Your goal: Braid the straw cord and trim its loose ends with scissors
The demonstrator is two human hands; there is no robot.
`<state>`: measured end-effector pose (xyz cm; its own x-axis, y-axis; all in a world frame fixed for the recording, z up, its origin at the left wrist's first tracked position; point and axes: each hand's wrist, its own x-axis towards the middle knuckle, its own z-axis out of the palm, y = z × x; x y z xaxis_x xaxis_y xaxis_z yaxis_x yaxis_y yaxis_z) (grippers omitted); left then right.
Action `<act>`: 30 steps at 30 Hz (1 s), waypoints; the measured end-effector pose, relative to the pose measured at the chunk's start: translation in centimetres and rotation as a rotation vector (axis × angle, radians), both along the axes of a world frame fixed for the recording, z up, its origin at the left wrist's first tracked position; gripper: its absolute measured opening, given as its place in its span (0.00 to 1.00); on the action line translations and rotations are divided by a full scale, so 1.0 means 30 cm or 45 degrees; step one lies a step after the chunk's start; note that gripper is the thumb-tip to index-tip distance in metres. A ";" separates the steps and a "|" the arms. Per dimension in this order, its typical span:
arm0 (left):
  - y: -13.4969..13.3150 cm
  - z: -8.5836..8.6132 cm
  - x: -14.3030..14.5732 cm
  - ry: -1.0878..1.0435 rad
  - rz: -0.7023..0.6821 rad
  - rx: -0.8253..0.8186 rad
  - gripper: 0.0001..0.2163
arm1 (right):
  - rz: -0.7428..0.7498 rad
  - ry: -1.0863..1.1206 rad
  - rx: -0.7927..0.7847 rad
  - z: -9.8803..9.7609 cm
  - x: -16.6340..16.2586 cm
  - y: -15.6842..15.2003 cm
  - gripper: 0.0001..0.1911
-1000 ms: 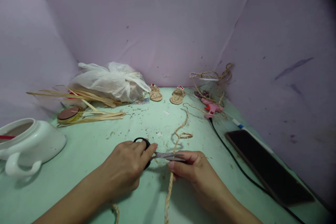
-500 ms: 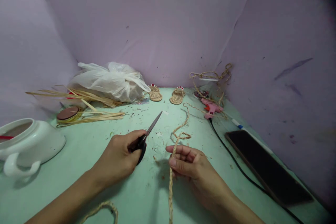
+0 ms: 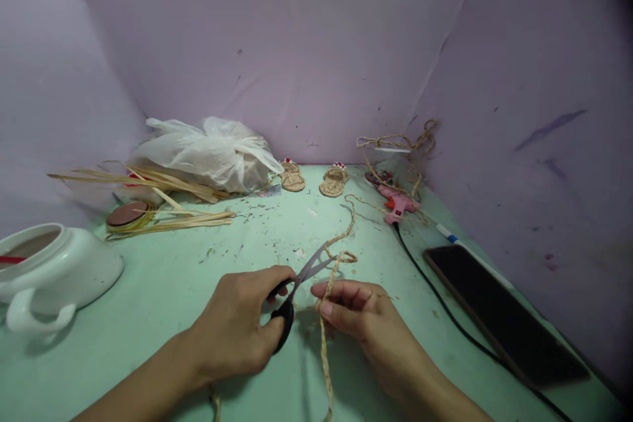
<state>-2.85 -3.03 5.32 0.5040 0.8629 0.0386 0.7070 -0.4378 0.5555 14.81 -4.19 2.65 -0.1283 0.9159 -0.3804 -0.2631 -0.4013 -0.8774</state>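
My left hand [image 3: 242, 323] grips black-handled scissors [image 3: 297, 293], its fingers through the loops. The blades are slightly parted and point up and right toward a braided straw rope [image 3: 324, 349]. My right hand [image 3: 353, 310] pinches that rope just right of the blades. From my fingers the rope runs toward me down the table and away into a small loop [image 3: 346, 256] beyond the blade tips.
A green table [image 3: 163, 283] is hemmed in by lilac walls. A white ceramic pot [image 3: 49, 270] sits at left, with straw strips [image 3: 163, 201] and a plastic bag [image 3: 208, 151] behind. Two tiny woven sandals [image 3: 314, 179], a pink glue gun [image 3: 398, 203] with its black cord [image 3: 445, 306], and a dark phone [image 3: 504, 313] lie right.
The scissors first lay across the rope, then swung away to the upper left, and are now back at the rope with blades slightly parted. My right hand kept hold of the rope.
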 end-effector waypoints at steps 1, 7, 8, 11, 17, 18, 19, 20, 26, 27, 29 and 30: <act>0.000 -0.004 0.000 0.000 0.006 0.016 0.14 | 0.005 0.005 0.002 0.001 0.000 0.000 0.15; -0.005 -0.033 0.008 -0.215 0.111 -0.161 0.10 | 0.028 0.029 0.019 0.000 0.003 0.000 0.15; -0.009 -0.037 0.015 -0.302 0.150 -0.262 0.09 | 0.024 0.029 0.011 -0.001 0.002 0.000 0.14; -0.025 -0.046 0.049 -0.633 0.265 -0.623 0.11 | 0.016 0.046 -0.004 -0.003 -0.003 -0.001 0.14; -0.051 -0.064 0.118 -1.110 0.487 -1.072 0.18 | -0.015 0.104 -0.042 -0.009 -0.022 -0.012 0.13; -0.053 -0.067 0.123 -1.154 0.519 -1.100 0.18 | -0.017 0.095 -0.034 -0.011 -0.023 -0.013 0.13; -0.055 -0.070 0.126 -1.186 0.537 -1.121 0.17 | -0.012 0.083 -0.019 -0.012 -0.025 -0.014 0.13; -0.056 -0.072 0.126 -1.208 0.541 -1.140 0.17 | 0.003 0.068 -0.002 -0.013 -0.026 -0.015 0.13; -0.051 -0.086 0.112 -1.213 0.458 -1.180 0.16 | 0.082 -0.023 0.049 -0.002 -0.031 -0.015 0.15; -0.047 -0.085 0.108 -1.170 0.431 -1.164 0.16 | 0.065 -0.028 0.042 -0.001 -0.030 -0.014 0.15; -0.040 -0.074 0.093 -0.994 0.381 -1.031 0.14 | -0.016 -0.029 0.010 0.002 -0.023 -0.011 0.14; -0.036 -0.066 0.081 -0.854 0.348 -0.880 0.13 | -0.073 -0.028 -0.006 0.003 -0.018 -0.010 0.13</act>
